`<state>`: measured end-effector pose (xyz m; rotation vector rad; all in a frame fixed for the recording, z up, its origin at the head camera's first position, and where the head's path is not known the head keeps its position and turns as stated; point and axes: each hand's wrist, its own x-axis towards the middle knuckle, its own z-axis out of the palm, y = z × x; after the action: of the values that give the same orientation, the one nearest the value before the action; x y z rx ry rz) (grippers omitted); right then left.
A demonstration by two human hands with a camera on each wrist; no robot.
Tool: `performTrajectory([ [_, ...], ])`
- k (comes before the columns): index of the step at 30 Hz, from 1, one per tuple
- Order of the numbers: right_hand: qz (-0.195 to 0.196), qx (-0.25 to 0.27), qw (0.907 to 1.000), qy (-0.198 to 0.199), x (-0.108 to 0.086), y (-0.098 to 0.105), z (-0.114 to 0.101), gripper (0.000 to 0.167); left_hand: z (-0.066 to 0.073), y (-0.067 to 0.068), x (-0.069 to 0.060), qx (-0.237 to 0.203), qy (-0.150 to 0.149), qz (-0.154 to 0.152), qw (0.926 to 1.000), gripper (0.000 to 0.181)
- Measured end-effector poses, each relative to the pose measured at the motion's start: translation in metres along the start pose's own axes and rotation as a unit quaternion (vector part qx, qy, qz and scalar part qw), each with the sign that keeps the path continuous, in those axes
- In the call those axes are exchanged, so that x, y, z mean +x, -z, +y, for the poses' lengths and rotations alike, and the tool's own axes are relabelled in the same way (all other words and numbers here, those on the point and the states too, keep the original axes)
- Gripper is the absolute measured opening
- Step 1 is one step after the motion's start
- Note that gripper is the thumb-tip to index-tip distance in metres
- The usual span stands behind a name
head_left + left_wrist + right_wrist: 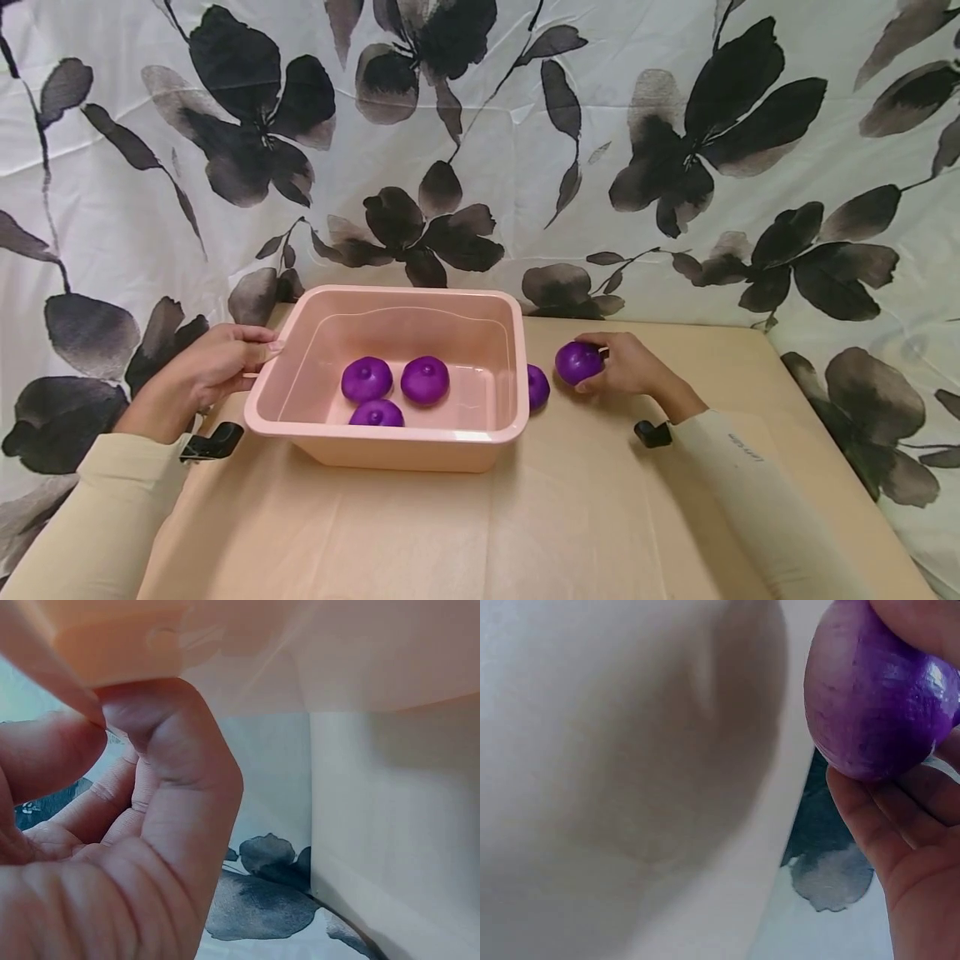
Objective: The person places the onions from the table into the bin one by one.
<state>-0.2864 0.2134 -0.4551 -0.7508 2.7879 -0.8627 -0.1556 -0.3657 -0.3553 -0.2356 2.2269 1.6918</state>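
Observation:
A pink plastic basin stands at the middle left of the table, with three purple onion-like balls inside, one of them toward its middle. My left hand pinches the basin's left rim between thumb and fingers; the left wrist view shows this hand at the basin's edge. To the right of the basin, my right hand grips another purple ball, which also fills the grasp of that hand in the right wrist view. Between basin and held ball is one more purple ball, partly hidden by the rim.
The light brown table extends in front of the basin and to the right. Behind it hangs a white cloth with dark flower prints, which also runs down both sides of the table.

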Motion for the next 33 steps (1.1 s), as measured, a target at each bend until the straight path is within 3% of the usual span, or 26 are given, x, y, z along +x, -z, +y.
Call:
performTrajectory([
  [14, -0.006, -0.016, 0.9976, 0.067, -0.006, 0.023, -0.021, 0.079, 0.000, 0.000, 0.000, -0.006, 0.001, -0.006, 1.0000, 0.012],
  [23, -0.026, 0.007, 0.9966, 0.077, -0.012, 0.043, -0.049, 0.078, -0.001, 0.001, 0.001, -0.015, 0.000, -0.010, 0.9998, 0.012],
  [33, -0.042, -0.005, 0.9937, 0.104, -0.017, 0.056, -0.072, 0.079, 0.001, 0.002, 0.001, -0.015, -0.001, -0.012, 0.9998, 0.011],
])
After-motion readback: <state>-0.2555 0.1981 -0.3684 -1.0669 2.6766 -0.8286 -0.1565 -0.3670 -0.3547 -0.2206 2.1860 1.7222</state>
